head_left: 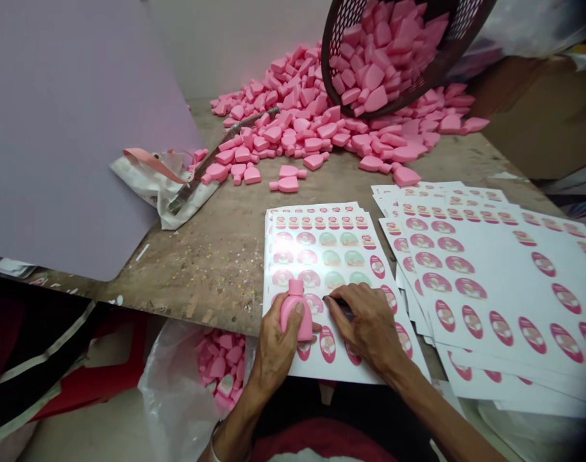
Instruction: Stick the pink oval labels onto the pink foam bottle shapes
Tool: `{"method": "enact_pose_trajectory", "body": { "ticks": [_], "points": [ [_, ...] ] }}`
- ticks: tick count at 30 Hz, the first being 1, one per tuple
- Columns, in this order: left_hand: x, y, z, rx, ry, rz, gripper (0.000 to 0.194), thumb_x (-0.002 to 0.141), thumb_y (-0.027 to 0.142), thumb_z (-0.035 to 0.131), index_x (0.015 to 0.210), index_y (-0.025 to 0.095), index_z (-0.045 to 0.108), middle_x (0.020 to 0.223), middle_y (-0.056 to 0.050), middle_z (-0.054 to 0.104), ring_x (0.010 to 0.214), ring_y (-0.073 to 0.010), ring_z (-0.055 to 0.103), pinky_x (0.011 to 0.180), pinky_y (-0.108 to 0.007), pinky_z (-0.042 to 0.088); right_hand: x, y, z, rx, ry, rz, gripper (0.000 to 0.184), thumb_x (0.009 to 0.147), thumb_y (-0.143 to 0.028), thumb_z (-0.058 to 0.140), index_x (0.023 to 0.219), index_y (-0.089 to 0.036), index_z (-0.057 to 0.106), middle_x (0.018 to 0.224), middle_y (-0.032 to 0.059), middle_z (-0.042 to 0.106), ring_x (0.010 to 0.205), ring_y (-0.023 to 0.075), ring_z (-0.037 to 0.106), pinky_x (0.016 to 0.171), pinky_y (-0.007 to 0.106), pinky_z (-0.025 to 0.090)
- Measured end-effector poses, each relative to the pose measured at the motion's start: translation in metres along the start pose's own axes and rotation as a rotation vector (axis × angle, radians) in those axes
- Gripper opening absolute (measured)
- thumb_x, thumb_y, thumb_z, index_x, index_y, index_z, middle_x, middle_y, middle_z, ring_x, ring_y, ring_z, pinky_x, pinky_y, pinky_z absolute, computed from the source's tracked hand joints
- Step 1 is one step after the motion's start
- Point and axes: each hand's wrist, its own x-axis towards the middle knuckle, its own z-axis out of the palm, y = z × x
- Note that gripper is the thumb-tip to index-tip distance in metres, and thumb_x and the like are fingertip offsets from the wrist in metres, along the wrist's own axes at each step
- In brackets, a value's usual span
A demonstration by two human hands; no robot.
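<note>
As we look down from the head view, our left hand (274, 340) holds a pink bottle (297, 314) above the near left part of a sticker sheet (355, 372), its neck pointing to the far side. The left fingers close around the body, with the thumb across it. Our right hand (370, 321), to the right of the bottle, has its fingers pinched on a small dark object (345, 310); we cannot tell what it is.

We judge the bottle to be light, hollow plastic, firm but perhaps yielding under a hard squeeze. Its smooth skin may slip or turn, so we would grip the rounded sides low down rather than the short neck. The sheet looks thin and likely to crease; its margin seems the safest hold. On the far side of the surface (216, 250) lies a heap of similar bottles (297, 138), spilling around a tipped basket (325, 67).
</note>
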Motion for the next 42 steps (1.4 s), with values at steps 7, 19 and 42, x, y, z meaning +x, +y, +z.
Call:
{"method": "enact_pose_trajectory", "body": {
  "ticks": [7,19,42],
  "points": [
    [0.001,-0.001,-0.001,-0.023,-0.015,-0.011,0.041,0.085,0.05,0.054,0.105,0.014,0.052,0.071,-0.008,0.07,0.064,-0.0222,0.071,0.051,-0.024,0.054,-0.002,-0.001,0.0,-0.029,0.006,-0.002,0.018,0.089,-0.027,0.051,0.074,-0.019,0.057,0.069,0.0028,0.059,0.071,0.0182,0.051,0.07,0.033,0.029],
    [-0.001,0.002,-0.001,0.001,0.007,0.028,0.034,0.085,0.049,0.054,0.096,0.017,0.054,0.074,-0.004,0.067,0.062,-0.02,0.07,0.055,-0.026,0.056,-0.003,0.0,-0.001,0.02,0.002,0.004,0.019,0.088,-0.03,0.053,0.073,-0.02,0.058,0.069,0.0026,0.059,0.07,0.0179,0.051,0.07,0.032,0.03],
    [-0.013,0.004,0.005,-0.614,0.112,-0.134,0.058,0.081,0.063,0.051,0.108,0.013,0.063,0.093,-0.008,0.07,0.076,-0.0181,0.067,0.06,-0.025,0.054,0.0,-0.038,-0.031,0.715,-0.044,0.249,0.024,0.083,-0.041,0.061,0.097,-0.026,0.073,0.08,0.0037,0.068,0.074,0.0173,0.061,0.064,0.028,0.05]
  ]
}}
